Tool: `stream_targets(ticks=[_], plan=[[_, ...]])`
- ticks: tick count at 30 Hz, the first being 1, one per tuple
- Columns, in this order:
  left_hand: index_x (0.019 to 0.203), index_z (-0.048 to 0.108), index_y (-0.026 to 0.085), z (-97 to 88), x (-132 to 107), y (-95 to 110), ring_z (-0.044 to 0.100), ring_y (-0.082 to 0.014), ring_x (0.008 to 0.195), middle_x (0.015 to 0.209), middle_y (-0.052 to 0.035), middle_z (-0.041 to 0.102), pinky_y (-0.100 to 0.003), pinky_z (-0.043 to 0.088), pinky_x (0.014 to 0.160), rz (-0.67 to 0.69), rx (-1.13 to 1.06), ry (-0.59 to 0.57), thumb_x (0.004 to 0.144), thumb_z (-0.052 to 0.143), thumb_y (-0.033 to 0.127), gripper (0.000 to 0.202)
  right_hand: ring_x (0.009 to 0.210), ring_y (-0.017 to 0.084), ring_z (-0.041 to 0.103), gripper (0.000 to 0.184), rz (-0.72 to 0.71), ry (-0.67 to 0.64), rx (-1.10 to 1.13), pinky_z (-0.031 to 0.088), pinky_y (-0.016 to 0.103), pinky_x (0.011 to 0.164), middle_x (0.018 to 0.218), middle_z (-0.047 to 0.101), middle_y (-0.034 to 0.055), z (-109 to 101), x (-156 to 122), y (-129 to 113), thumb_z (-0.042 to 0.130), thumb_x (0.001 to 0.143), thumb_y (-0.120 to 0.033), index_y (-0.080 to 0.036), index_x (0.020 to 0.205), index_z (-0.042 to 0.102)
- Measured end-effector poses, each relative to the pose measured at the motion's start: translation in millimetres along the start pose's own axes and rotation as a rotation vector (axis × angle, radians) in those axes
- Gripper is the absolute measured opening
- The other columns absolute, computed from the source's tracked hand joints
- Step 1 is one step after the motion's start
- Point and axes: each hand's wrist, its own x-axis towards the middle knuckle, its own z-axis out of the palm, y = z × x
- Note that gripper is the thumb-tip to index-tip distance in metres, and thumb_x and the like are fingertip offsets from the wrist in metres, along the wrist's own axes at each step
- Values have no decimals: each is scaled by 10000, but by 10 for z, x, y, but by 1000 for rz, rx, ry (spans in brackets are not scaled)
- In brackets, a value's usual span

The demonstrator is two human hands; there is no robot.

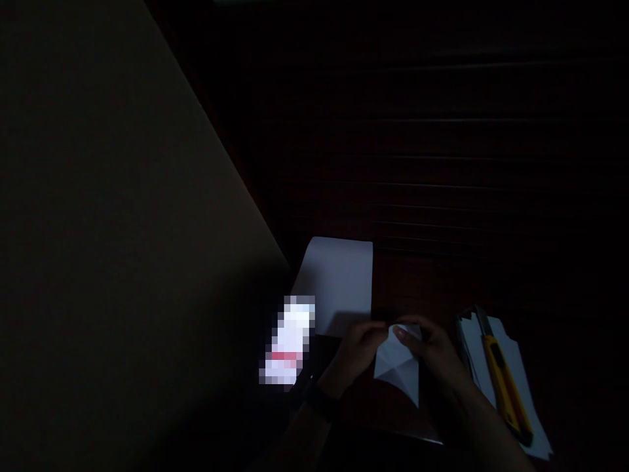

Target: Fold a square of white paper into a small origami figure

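The scene is very dark. Both hands meet over a small folded piece of white paper [399, 366] low in the view. My left hand [361, 347] pinches the paper's upper left edge, fingers closed. My right hand [432, 346] grips its top right corner, fingers curled over it. A dark watch or band sits on my left wrist [322, 400]. The paper shows diagonal creases and a pointed lower corner.
A white sheet [339, 278] lies just beyond the hands. A yellow utility knife [506, 383] rests on a stack of white paper [521, 393] at the right. A lit, blurred screen [289, 341] glows at the left. A pale wall [108, 229] fills the left side; the dark table [442, 164] extends behind.
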Motion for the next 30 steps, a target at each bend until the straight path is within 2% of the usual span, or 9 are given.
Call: stream_targets(ticks=[3, 7, 13, 18, 26, 30], plan=[[804, 697, 128, 4, -21, 18, 564, -161, 686, 727, -29, 644, -237, 425, 608, 16, -42, -27, 770, 550, 283, 216, 732, 201, 602, 276, -16, 15, -13, 465, 286, 633, 807, 668, 34, -4, -1, 25, 693, 678, -404, -193, 850, 647], [960, 678, 145, 10, -16, -5, 574, -163, 708, 819, -42, 663, -228, 418, 595, 66, 54, -55, 736, 630, 321, 289, 695, 194, 587, 272, -39, 59, -98, 459, 277, 592, 784, 657, 42, -7, 4, 38, 668, 702, -408, -182, 849, 636], [900, 697, 145, 1, 46, -87, 603, -196, 771, 847, -66, 685, -262, 447, 661, 97, 132, 17, 766, 594, 386, 294, 713, 226, 607, 284, -54, 122, -182, 472, 305, 595, 802, 679, 69, -5, 9, 18, 640, 720, -424, -180, 864, 652], [858, 703, 143, -15, 45, -88, 604, -192, 739, 814, -63, 692, -265, 456, 655, 111, 147, 80, 778, 574, 400, 298, 789, 243, 623, 292, -37, 49, -171, 482, 314, 653, 890, 692, 78, -7, 8, 2, 632, 737, -415, -187, 917, 661], [859, 700, 149, -21, 54, -94, 611, -193, 750, 819, -67, 692, -267, 461, 658, 140, 191, 82, 786, 573, 376, 271, 692, 211, 613, 274, -25, 71, -164, 461, 281, 577, 775, 685, 50, -17, 6, 18, 657, 707, -423, -184, 842, 665], [836, 700, 148, -19, 66, -114, 617, -195, 745, 802, -67, 693, -270, 466, 656, 158, 195, 101, 789, 573, 365, 256, 743, 218, 615, 294, -6, 18, -88, 471, 285, 616, 827, 680, 50, -15, -2, 11, 696, 676, -383, -187, 890, 650]])
